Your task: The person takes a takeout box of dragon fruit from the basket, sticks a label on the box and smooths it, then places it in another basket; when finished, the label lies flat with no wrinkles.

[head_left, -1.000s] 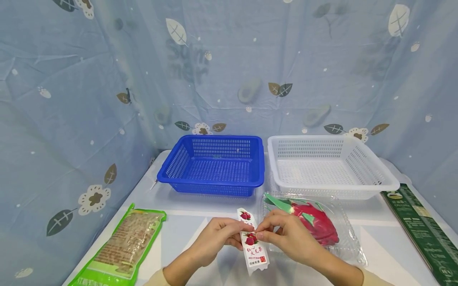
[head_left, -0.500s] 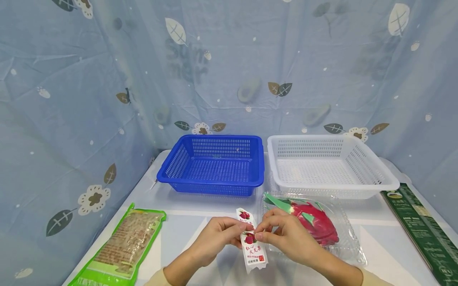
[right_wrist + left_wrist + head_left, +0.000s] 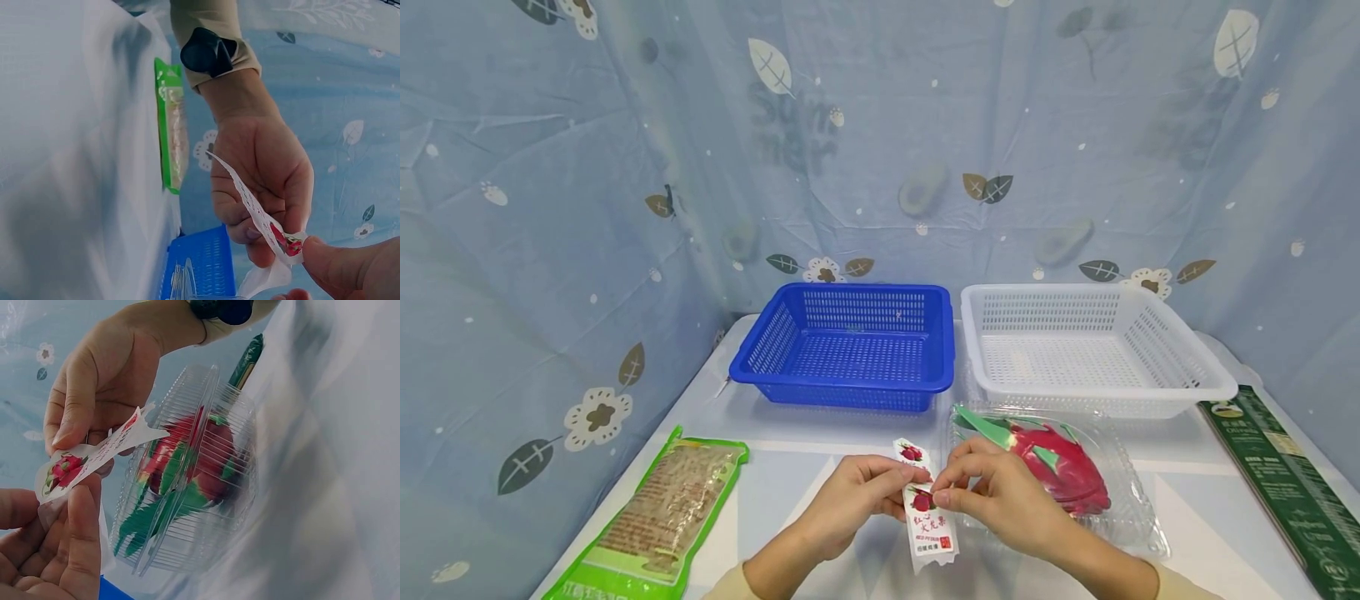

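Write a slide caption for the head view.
Left hand and right hand pinch a label strip beside a clear box holding a dragon fruit, blue basket and white basket behind.

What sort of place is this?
Probably a staged work booth: patterned blue fabric hangs on three sides of a table, where a blue basket and a white basket stand side by side.
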`<action>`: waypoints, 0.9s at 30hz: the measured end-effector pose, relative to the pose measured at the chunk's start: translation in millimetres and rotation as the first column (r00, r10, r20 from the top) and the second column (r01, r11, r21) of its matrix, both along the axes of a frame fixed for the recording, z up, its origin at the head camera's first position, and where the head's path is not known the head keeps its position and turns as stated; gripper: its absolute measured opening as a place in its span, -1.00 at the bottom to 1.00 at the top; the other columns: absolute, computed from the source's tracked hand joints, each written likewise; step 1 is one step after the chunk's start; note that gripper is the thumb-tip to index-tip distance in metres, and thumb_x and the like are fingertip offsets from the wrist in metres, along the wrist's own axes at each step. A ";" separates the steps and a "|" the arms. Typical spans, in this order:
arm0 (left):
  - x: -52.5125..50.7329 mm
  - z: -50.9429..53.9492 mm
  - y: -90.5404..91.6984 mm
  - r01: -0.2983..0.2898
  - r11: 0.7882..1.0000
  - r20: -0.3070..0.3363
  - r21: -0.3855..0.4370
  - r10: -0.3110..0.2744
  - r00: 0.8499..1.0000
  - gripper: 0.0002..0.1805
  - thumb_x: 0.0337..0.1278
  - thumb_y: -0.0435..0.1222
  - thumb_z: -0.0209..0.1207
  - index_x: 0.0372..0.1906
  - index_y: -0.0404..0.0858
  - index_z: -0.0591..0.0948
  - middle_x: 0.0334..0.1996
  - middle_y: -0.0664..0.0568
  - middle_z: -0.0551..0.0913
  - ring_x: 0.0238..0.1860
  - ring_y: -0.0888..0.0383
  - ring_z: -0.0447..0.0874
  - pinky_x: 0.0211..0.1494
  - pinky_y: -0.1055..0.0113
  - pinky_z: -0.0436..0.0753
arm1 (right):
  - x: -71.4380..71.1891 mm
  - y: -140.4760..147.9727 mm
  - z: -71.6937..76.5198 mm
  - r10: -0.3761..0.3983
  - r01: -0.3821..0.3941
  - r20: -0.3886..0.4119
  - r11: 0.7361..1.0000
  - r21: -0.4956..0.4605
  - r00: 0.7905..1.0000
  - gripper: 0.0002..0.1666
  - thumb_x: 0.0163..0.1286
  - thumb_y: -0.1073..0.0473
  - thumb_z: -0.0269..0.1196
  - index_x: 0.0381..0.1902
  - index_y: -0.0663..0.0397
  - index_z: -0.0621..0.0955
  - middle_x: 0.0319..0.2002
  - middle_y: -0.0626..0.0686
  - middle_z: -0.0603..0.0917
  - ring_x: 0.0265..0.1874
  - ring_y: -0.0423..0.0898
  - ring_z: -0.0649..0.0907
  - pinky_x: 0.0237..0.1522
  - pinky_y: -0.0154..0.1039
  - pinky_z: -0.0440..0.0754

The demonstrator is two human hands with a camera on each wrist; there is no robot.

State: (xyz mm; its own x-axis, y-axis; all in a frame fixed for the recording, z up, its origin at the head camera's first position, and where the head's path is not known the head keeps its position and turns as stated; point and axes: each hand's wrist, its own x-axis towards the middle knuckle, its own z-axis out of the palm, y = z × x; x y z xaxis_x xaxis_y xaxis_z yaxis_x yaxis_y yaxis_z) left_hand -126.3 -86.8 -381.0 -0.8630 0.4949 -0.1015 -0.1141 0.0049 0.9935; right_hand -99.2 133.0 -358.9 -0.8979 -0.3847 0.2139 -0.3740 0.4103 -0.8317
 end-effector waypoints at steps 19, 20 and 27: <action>1.1 -1.6 -1.6 0.037 0.999 -0.014 0.005 -0.037 0.999 -0.59 0.27 -0.25 0.22 0.02 -0.54 0.63 -0.03 -0.08 0.75 -0.33 0.30 0.67 -0.22 0.42 0.71 | -3.5 -4.8 -7.9 -0.025 0.028 -0.234 1.000 0.008 0.972 -0.88 0.22 0.10 0.40 -0.25 -0.15 0.74 -0.35 -0.10 0.57 -0.40 -0.38 0.49 -0.50 -0.43 0.50; 0.8 -1.8 -1.9 0.034 0.999 -0.010 0.005 -0.034 0.999 -0.59 0.27 -0.26 0.22 0.02 -0.54 0.63 -0.02 -0.08 0.74 -0.33 0.29 0.66 -0.21 0.42 0.71 | -3.6 -4.9 -8.3 -0.020 0.021 -0.242 1.000 0.000 0.970 -0.90 0.21 0.13 0.41 -0.29 -0.16 0.75 -0.36 -0.10 0.56 -0.40 -0.39 0.50 -0.51 -0.43 0.50; 0.3 -1.5 -2.2 0.010 1.000 0.008 0.021 -0.010 1.000 -0.61 0.25 -0.29 0.22 0.00 -0.57 0.62 -0.03 -0.06 0.75 -0.35 0.29 0.65 -0.21 0.42 0.70 | -4.2 -6.8 -10.1 0.018 -0.016 -0.310 1.000 0.009 0.951 -0.92 0.18 0.19 0.40 -0.37 -0.15 0.71 -0.29 -0.08 0.54 -0.37 -0.40 0.52 -0.50 -0.45 0.53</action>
State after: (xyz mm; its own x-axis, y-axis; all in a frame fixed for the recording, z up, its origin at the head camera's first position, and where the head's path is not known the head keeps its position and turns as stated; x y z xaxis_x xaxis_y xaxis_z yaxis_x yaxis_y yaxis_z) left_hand -126.0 -89.0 -382.5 -0.8569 0.5059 -0.0986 -0.1226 -0.0143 0.9923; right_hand -103.3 126.3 -369.0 -0.7809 -0.4017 0.4783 -0.6201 0.4063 -0.6711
